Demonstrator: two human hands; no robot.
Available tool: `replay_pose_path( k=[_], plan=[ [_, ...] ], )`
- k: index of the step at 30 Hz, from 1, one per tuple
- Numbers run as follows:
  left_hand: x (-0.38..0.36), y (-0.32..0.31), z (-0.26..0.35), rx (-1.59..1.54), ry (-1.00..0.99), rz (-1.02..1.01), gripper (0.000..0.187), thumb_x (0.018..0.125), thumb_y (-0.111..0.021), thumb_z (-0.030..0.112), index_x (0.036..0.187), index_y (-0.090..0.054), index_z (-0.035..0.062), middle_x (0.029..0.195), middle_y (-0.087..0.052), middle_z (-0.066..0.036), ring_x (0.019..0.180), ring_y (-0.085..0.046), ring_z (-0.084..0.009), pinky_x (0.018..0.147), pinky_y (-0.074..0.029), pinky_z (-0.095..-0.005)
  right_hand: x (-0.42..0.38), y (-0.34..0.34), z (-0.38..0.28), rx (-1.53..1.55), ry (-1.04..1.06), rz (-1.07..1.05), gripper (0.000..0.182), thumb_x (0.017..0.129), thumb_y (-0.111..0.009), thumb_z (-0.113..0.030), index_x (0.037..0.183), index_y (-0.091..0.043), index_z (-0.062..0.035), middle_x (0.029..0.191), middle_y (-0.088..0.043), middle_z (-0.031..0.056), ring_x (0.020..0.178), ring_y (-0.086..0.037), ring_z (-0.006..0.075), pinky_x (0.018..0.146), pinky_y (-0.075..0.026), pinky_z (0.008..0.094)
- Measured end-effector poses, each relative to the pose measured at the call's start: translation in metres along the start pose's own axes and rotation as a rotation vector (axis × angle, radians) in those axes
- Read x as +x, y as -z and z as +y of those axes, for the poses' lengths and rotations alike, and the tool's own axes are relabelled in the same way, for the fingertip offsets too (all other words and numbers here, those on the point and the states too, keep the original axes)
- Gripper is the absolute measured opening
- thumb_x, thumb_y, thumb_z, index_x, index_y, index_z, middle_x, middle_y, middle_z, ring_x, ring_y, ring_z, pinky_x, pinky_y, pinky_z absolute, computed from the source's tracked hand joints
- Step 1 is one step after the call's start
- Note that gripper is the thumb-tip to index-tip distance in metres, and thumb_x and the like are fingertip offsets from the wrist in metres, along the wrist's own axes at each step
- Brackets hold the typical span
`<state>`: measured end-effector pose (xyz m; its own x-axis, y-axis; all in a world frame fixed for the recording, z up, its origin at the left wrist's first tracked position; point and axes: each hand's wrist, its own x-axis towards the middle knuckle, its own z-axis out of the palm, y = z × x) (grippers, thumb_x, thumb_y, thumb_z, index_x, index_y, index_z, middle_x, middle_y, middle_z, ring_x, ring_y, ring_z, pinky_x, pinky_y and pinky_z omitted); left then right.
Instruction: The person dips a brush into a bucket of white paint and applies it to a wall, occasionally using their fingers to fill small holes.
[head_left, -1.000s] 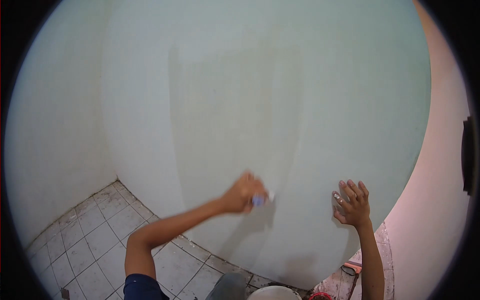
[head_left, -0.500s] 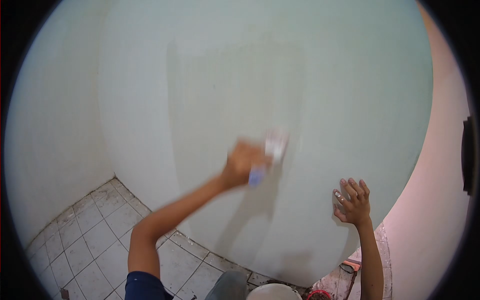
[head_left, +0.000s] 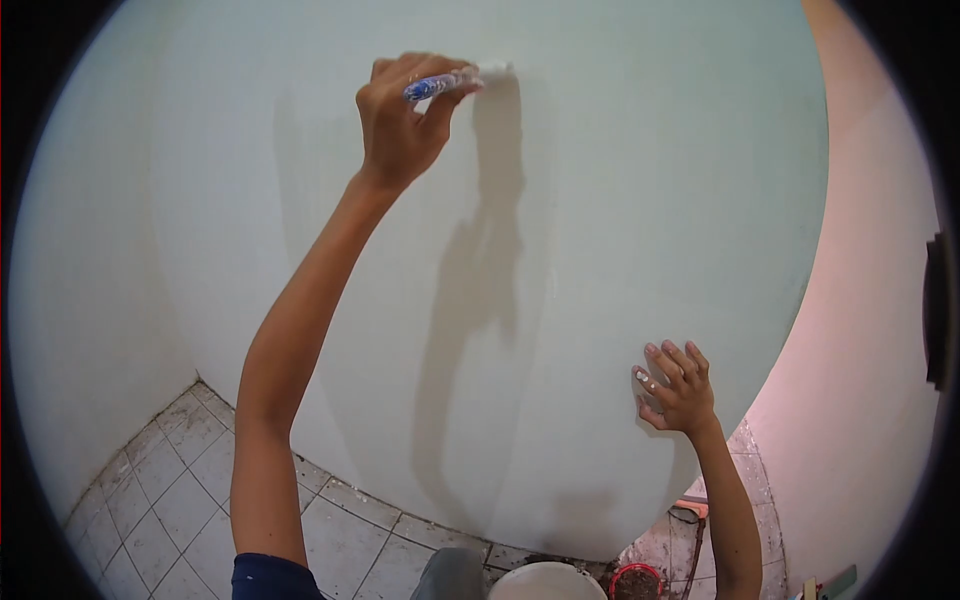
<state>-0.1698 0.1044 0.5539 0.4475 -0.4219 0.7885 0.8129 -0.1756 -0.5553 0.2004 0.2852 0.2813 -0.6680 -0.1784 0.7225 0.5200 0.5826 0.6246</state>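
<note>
High on the pale green wall [head_left: 620, 220], my left hand [head_left: 405, 125] grips a paintbrush [head_left: 440, 84] by its blue, paint-marked handle. The brush's whitish head points right and meets the wall, or lies very close to it. A long shadow of the hand and arm falls below and to the right. Lower right, my right hand [head_left: 680, 388] rests against the same wall with its fingers spread, holding nothing. White paint spots mark one of its fingers. A damp-looking, slightly darker patch with a visible left edge shows on the wall.
At the bottom are a white bucket [head_left: 548, 580], a red-rimmed container [head_left: 637, 581] and a grey-clad knee [head_left: 448, 574]. Stained white tiles [head_left: 340, 540] cover the floor. A pinkish wall [head_left: 850, 400] stands at right, with a green-edged tool [head_left: 838, 580] near its base.
My left hand has carried the brush up and to the left along the wall. My right hand remains on the wall, while the whole view has shifted slightly.
</note>
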Motion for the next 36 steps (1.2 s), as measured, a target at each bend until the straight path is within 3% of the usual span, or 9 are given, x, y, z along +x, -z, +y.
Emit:
replay_pose_path(
  k=[4,7,12,14,22,26,29,34,36],
  plan=[
    [-0.076,-0.005,0.030,-0.047,0.022,-0.073,0.010,0.075,-0.073,0.007,0.084,-0.072,0.0116,0.090,-0.074,-0.003,0.081,-0.068,-0.0247,0.076,-0.047,-0.0348,-0.002,-0.002,-0.001,0.001,-0.002,-0.001,0.040,0.073,-0.064,-0.037,0.111,-0.063,-0.0294,0.141,-0.051,-0.0017,0.134,-0.042,0.0208,0.116,-0.027,0.0469],
    [-0.186,0.042,0.122,-0.158,0.095,-0.379,0.016,0.073,-0.073,0.010,0.089,-0.071,0.0129,0.095,-0.072,-0.006,0.088,-0.068,-0.0250,0.071,-0.049,-0.0420,-0.001,-0.002,0.000,0.001,0.002,0.010,0.039,0.073,-0.064,-0.038,0.111,-0.064,-0.0292,0.141,-0.051,-0.0018,0.134,-0.041,0.0208,0.116,-0.027,0.0468],
    [-0.253,0.097,0.208,-0.586,0.375,-0.954,0.025,0.067,-0.067,0.001,0.086,-0.067,0.0174,0.087,-0.068,0.002,0.086,-0.063,-0.0177,0.070,-0.036,-0.0358,0.000,0.001,0.001,0.021,0.013,0.008,0.039,0.073,-0.063,-0.038,0.111,-0.064,-0.0291,0.142,-0.051,-0.0016,0.135,-0.041,0.0208,0.117,-0.026,0.0467],
    [-0.227,0.067,0.174,-0.594,0.306,-0.754,0.036,0.058,-0.066,-0.001,0.090,-0.066,0.0146,0.079,-0.062,-0.002,0.072,-0.056,-0.0234,0.069,-0.035,-0.0375,0.000,-0.001,-0.001,0.030,0.003,0.002,0.040,0.073,-0.063,-0.038,0.111,-0.064,-0.0292,0.142,-0.051,-0.0017,0.135,-0.041,0.0206,0.117,-0.026,0.0464],
    [-0.015,-0.016,0.035,-0.045,-0.089,0.078,0.013,0.076,-0.075,0.006,0.088,-0.071,0.0087,0.086,-0.073,-0.003,0.078,-0.067,-0.0218,0.072,-0.043,-0.0333,0.000,-0.002,-0.001,0.013,0.003,0.008,0.039,0.073,-0.063,-0.036,0.111,-0.064,-0.0299,0.142,-0.051,-0.0019,0.135,-0.041,0.0205,0.117,-0.026,0.0461],
    [-0.098,-0.014,0.068,-0.091,-0.012,-0.122,0.019,0.070,-0.075,0.008,0.088,-0.072,0.0120,0.094,-0.074,-0.003,0.085,-0.069,-0.0242,0.079,-0.046,-0.0343,0.000,-0.002,0.001,0.016,0.004,0.010,0.040,0.073,-0.063,-0.037,0.112,-0.063,-0.0303,0.142,-0.051,-0.0020,0.135,-0.041,0.0204,0.117,-0.026,0.0458],
    [-0.216,0.039,0.165,-0.157,0.025,-0.406,0.030,0.073,-0.075,0.014,0.102,-0.074,0.0141,0.102,-0.072,-0.008,0.089,-0.069,-0.0214,0.074,-0.047,-0.0376,-0.002,-0.003,0.000,0.022,0.006,0.012,0.040,0.072,-0.064,-0.037,0.111,-0.063,-0.0301,0.142,-0.051,-0.0020,0.135,-0.041,0.0204,0.117,-0.026,0.0460],
    [-0.278,0.095,0.252,-0.558,0.329,-0.939,0.021,0.071,-0.074,0.009,0.091,-0.069,0.0163,0.087,-0.069,-0.001,0.083,-0.064,-0.0200,0.072,-0.038,-0.0383,-0.001,-0.001,0.000,0.005,0.006,0.006,0.041,0.071,-0.064,-0.038,0.111,-0.063,-0.0296,0.142,-0.051,-0.0018,0.135,-0.041,0.0206,0.116,-0.027,0.0469],
    [-0.261,0.069,0.213,-0.566,0.356,-0.734,0.015,0.070,-0.068,0.008,0.083,-0.065,0.0158,0.080,-0.066,-0.003,0.071,-0.058,-0.0219,0.068,-0.034,-0.0386,0.000,-0.002,0.001,0.004,0.015,0.018,0.041,0.072,-0.064,-0.037,0.112,-0.063,-0.0294,0.142,-0.051,-0.0014,0.135,-0.041,0.0208,0.116,-0.027,0.0471]
  ],
)
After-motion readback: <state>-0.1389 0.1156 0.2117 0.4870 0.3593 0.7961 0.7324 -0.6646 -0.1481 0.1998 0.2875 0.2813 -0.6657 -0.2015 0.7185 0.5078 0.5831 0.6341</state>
